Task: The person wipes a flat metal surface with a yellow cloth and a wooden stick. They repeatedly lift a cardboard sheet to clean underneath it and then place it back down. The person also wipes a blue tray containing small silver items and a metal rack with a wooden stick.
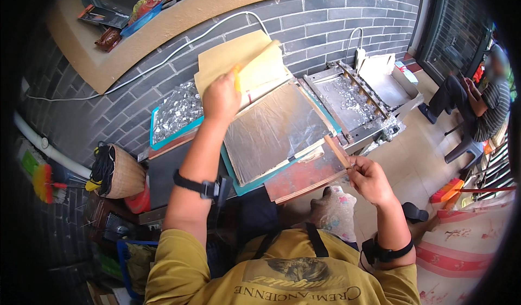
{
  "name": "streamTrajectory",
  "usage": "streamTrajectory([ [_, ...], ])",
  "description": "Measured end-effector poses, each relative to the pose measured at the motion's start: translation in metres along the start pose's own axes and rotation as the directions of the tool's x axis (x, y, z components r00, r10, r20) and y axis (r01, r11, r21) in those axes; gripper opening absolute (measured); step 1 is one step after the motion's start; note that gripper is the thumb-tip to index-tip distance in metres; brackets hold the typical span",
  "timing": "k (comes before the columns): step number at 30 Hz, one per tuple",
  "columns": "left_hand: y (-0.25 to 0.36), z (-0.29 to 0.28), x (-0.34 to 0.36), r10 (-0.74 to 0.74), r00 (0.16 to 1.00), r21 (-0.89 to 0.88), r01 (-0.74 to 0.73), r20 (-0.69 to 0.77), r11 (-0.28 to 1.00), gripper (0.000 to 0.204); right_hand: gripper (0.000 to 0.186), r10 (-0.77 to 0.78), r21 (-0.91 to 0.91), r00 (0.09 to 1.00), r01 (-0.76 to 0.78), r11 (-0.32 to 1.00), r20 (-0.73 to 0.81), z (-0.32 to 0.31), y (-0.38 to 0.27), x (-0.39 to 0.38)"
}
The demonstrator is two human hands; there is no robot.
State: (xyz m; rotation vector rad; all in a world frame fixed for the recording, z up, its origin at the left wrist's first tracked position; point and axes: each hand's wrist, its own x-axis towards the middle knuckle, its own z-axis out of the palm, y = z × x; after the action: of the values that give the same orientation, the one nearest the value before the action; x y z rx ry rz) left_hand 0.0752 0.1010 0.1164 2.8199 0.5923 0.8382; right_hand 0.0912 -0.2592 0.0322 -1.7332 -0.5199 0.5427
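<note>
A wooden stick (337, 152) is pinched by the right hand (370, 180). The left hand (221, 96) is curled at the brown paper (217, 58); its grip cannot be told. Between the hands, a silvery sheet (274, 128) is already laid flat; beyond the left hand, the brown paper is seemingly only partly turned back.

At eleven o'clock our left hand (221, 96) grips an orange thing (237, 79); at four our right hand (370, 178) holds a stick (336, 151).
</note>
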Motion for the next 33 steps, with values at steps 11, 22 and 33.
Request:
streamTrajectory([
  [11,0.028,0.038,-0.129,0.195,0.977,-0.296,-0.163,0.084,0.941,0.043,0.025,-0.074,-0.038,0.997,0.075,0.996,0.032,0.000,0.014,-0.004],
  [22,0.045,0.056,-0.154,0.193,0.955,-0.207,-0.147,0.223,0.967,0.038,0.025,-0.056,-0.003,0.998,0.056,0.998,0.002,0.000,0.014,-0.010],
  [33,0.046,0.059,-0.152,0.183,0.955,-0.203,-0.136,0.233,0.970,0.039,0.027,-0.014,0.007,1.000,0.014,1.000,0.000,-0.001,0.006,-0.011],
])
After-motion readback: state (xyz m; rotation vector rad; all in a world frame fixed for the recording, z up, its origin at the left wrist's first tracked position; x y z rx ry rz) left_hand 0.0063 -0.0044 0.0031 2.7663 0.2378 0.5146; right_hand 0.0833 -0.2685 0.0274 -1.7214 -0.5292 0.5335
